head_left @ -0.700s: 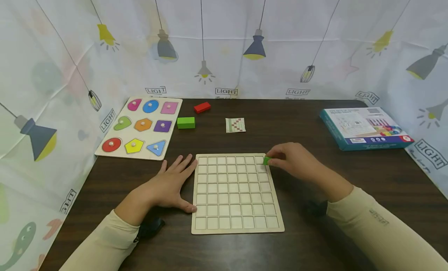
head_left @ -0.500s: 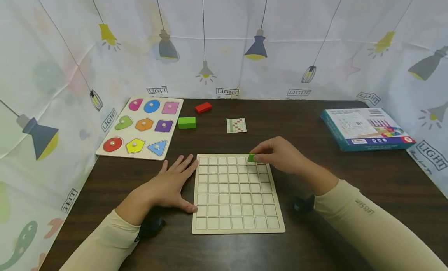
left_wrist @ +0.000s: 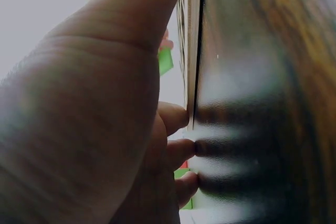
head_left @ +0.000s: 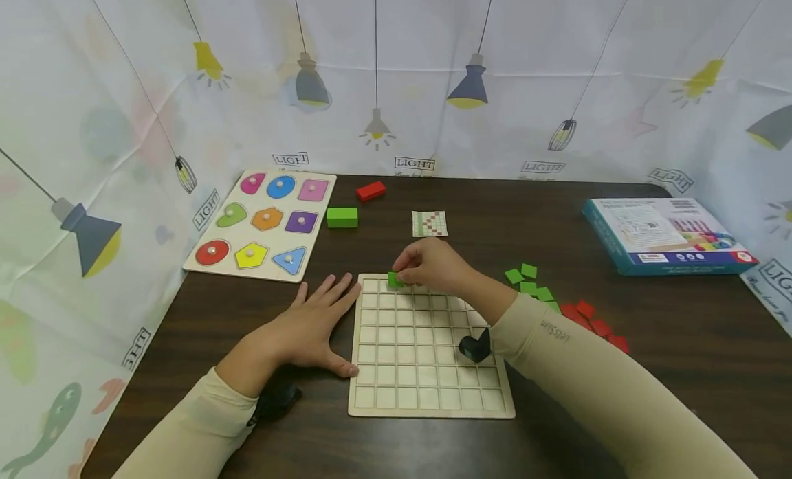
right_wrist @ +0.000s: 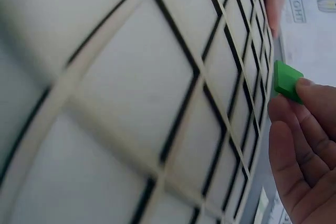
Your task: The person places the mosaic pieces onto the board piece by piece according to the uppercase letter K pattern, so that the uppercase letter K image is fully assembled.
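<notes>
My right hand [head_left: 431, 264] pinches a small green square tile [right_wrist: 287, 80] between thumb and fingers. In the head view the tile overlaps the far row of a wooden grid board [head_left: 396, 374], left of its middle; the right wrist view shows it raised above the board's surface. My left hand [head_left: 303, 335] lies spread on the dark table, its thumb and fingertips at the board's left edge. The left wrist view catches those fingertips [left_wrist: 181, 153] along the board's side. The board's visible cells hold no tiles.
Loose green tiles [head_left: 528, 286] and red tiles [head_left: 601, 326] lie right of the board, partly behind my right sleeve. Farther back are a shape puzzle [head_left: 232, 260], a green block [head_left: 342, 218], a red block [head_left: 370, 191], a small pattern card [head_left: 430, 223] and a game box [head_left: 668, 235].
My right hand has carried the green tile leftward from the board's far right corner along the far row. Loose green and red tiles show from behind that arm. My left hand stays put.
</notes>
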The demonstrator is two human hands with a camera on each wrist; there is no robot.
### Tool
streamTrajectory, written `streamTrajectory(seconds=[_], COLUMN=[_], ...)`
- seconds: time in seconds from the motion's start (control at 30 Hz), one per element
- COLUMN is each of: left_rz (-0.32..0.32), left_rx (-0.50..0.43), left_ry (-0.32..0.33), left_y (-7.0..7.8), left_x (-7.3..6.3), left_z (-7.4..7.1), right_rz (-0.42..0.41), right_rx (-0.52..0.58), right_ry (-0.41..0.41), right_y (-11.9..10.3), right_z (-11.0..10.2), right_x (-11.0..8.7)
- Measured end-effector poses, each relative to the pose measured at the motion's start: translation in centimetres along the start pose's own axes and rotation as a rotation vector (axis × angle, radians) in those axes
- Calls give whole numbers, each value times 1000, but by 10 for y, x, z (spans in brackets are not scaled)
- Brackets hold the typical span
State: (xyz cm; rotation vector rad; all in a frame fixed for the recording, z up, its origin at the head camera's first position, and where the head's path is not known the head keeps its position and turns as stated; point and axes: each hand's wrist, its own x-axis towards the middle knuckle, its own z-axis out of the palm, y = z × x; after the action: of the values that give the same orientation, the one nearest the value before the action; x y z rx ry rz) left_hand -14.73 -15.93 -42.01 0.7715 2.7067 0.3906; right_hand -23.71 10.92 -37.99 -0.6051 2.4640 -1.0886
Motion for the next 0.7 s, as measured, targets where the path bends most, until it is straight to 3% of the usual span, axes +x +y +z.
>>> streamTrajectory(seconds=[0.2, 0.4, 0.7], left_rz=[-12, -15, -22], left_rx=[3, 17, 10], left_ry=[-8, -23, -21], left_y=[-3, 1, 0], left_x=[0, 2, 0], left_z=[1, -2, -2], right_rz=[11, 17, 2], right_rx=[-37, -130, -164], right_ry=[-13, 10, 19], right_y=[-5, -2, 0], right_z=[14, 16, 13], right_x=[13, 11, 8])
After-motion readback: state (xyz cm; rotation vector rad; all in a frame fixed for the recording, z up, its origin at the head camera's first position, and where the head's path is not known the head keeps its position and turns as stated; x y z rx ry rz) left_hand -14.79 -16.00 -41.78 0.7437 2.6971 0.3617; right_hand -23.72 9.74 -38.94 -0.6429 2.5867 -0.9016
